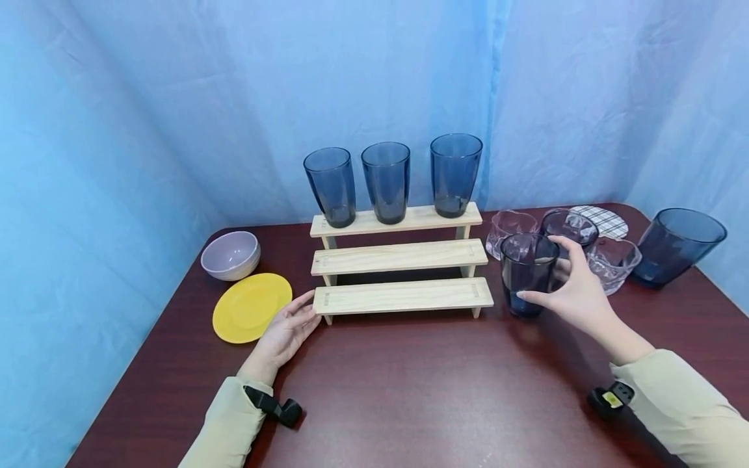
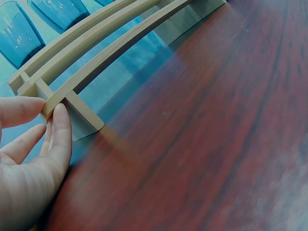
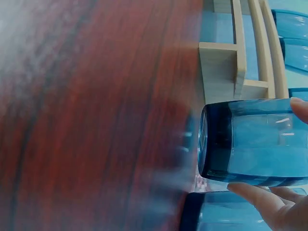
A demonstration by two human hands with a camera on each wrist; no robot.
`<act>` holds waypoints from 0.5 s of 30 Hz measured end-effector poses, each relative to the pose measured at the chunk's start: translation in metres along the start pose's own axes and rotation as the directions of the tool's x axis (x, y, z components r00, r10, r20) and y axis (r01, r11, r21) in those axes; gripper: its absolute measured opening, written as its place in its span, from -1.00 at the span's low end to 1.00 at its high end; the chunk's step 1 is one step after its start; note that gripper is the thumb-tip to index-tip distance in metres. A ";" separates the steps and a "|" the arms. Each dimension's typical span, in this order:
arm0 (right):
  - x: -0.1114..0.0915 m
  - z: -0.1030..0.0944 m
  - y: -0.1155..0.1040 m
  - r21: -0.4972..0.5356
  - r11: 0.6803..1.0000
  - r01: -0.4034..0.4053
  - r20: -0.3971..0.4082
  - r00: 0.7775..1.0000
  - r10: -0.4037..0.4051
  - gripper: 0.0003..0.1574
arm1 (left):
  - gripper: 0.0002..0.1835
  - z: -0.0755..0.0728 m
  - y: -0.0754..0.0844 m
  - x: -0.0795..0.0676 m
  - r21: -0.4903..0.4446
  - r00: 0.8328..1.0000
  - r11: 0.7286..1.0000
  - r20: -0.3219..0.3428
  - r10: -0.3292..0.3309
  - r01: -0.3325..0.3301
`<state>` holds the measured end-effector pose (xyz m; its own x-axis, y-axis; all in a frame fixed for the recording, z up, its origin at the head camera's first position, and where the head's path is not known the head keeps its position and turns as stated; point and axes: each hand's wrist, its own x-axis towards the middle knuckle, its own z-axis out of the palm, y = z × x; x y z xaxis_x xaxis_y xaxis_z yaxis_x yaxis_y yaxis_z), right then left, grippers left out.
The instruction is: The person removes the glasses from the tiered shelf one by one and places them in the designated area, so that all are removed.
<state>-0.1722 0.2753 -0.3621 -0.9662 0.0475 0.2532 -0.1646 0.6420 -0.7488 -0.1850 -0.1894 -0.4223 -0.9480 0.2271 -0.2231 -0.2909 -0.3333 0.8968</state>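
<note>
My right hand [image 1: 582,299] grips a dark blue glass tumbler [image 1: 523,276] by its sides, to the right of a three-step wooden display rack [image 1: 404,296]. The tumbler stays upright, and in the right wrist view its base [image 3: 204,144] appears slightly off the table. At the rack's front left corner, my left hand [image 1: 287,335] pinches the end of the lowest step [image 2: 60,98] between thumb and fingers. Three matching tumblers stand on the top step: a left one [image 1: 332,188], a middle one [image 1: 387,185] and a right one [image 1: 455,175].
Behind my right hand are clear wavy glasses [image 1: 614,263], another dark tumbler [image 1: 567,224], a checked round mat [image 1: 603,221] and a blue tumbler [image 1: 675,250] near the right edge. A lilac bowl [image 1: 231,257] and yellow plate [image 1: 251,309] lie left. Blue curtains [image 1: 351,78] surround the table.
</note>
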 end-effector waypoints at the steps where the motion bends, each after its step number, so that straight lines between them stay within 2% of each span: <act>1: 0.001 0.001 0.000 -0.006 1.000 -0.003 0.000 1.000 0.003 0.33 | -0.36 0.000 0.000 0.000 -0.001 1.000 1.000 0.001 -0.001 0.001; 9: 0.008 0.008 0.003 -0.002 1.000 0.004 -0.009 1.000 -0.004 0.33 | -0.36 0.000 -0.001 -0.001 -0.010 1.000 1.000 0.009 -0.001 0.001; 15: 0.013 0.008 0.002 -0.031 1.000 0.004 0.014 1.000 -0.004 0.34 | -0.36 0.000 -0.001 -0.001 -0.003 1.000 1.000 0.003 0.001 -0.001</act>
<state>-0.1862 0.2705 -0.3652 -0.9682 0.0346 0.2479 -0.1627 0.6658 -0.7282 -0.1841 -0.1898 -0.4227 -0.9479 0.2293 -0.2211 -0.2904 -0.3367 0.8957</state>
